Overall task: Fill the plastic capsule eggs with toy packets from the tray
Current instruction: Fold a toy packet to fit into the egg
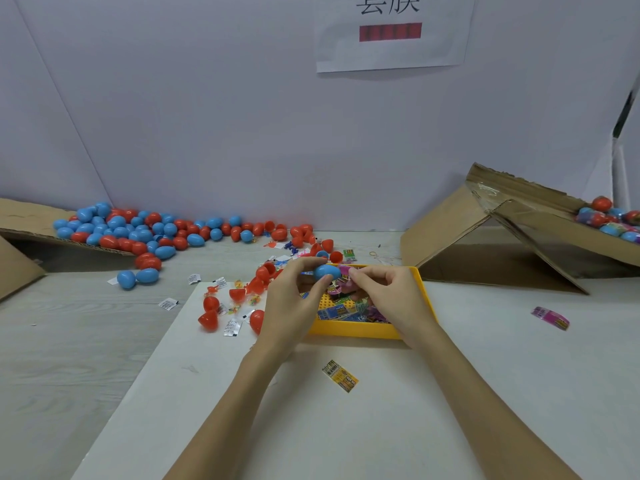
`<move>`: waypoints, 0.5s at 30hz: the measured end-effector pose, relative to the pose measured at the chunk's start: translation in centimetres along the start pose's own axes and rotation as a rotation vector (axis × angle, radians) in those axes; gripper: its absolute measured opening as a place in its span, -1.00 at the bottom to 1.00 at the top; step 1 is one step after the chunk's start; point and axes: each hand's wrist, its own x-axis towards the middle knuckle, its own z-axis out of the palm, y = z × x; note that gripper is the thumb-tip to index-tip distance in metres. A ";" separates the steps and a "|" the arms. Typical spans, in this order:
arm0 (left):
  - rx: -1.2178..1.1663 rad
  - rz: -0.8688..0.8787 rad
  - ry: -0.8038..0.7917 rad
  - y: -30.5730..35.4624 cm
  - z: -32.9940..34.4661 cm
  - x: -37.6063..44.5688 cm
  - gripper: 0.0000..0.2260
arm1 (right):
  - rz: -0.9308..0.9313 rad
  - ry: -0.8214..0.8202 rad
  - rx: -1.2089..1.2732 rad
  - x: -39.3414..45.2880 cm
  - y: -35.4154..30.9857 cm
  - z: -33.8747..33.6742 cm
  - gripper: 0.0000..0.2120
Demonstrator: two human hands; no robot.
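Over the yellow tray (360,330) near the middle of the tabletop (502,358), the left hand (294,299) has its fingers clamped on a blue capsule egg half (327,271), while the right hand (384,289), at the egg's 3 o'clock, pinches a pink toy packet (345,270) against its open end. The step in hand looks like stuffing the packet. Next it likely needs pushing fully inside, then a matching half pressed on squarely; spare red halves (211,311) lie at the tray's 9 o'clock.
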 end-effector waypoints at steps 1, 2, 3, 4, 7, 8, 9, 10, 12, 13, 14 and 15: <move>0.006 0.001 0.001 0.0 0.0 0.0 -0.71 | 0.002 0.002 0.000 0.0 0.0 0.0 -0.82; 0.009 0.002 0.004 -0.1 0.0 0.0 -0.71 | 0.002 0.005 0.009 0.0 0.0 0.0 -0.82; 0.012 0.002 0.012 -0.1 0.0 0.0 -0.71 | 0.001 0.011 0.022 0.0 -0.1 0.0 -0.83; 0.013 -0.001 0.021 -0.1 0.0 0.0 -0.71 | -0.001 0.013 0.034 -0.1 -0.1 0.0 -0.82; -0.005 -0.013 0.010 -0.1 -0.1 0.0 -0.71 | -0.004 0.005 0.026 0.0 -0.2 0.0 -0.81; -0.015 -0.015 -0.003 -0.1 -0.2 0.0 -0.71 | -0.003 0.004 0.014 0.0 -0.2 0.0 -0.82; -0.024 -0.013 -0.015 -0.1 -0.2 0.0 -0.70 | -0.003 0.000 0.002 0.0 -0.1 0.0 -0.82; -0.031 -0.009 -0.028 -0.1 -0.2 0.0 -0.69 | -0.001 -0.008 -0.007 0.0 -0.1 0.0 -0.82; -0.043 -0.001 -0.053 0.0 -0.2 0.0 -0.67 | 0.004 -0.042 -0.022 -0.1 -0.1 0.1 -0.81; -0.055 0.001 -0.063 0.0 -0.2 0.0 -0.66 | 0.005 -0.062 -0.027 -0.1 -0.1 0.1 -0.81; -0.072 0.000 -0.072 0.1 -0.2 0.0 -0.66 | 0.005 -0.078 -0.029 -0.2 -0.1 0.1 -0.82; -0.097 -0.006 -0.078 0.1 -0.2 -0.1 -0.67 | 0.005 -0.091 -0.027 -0.2 -0.2 0.1 -0.83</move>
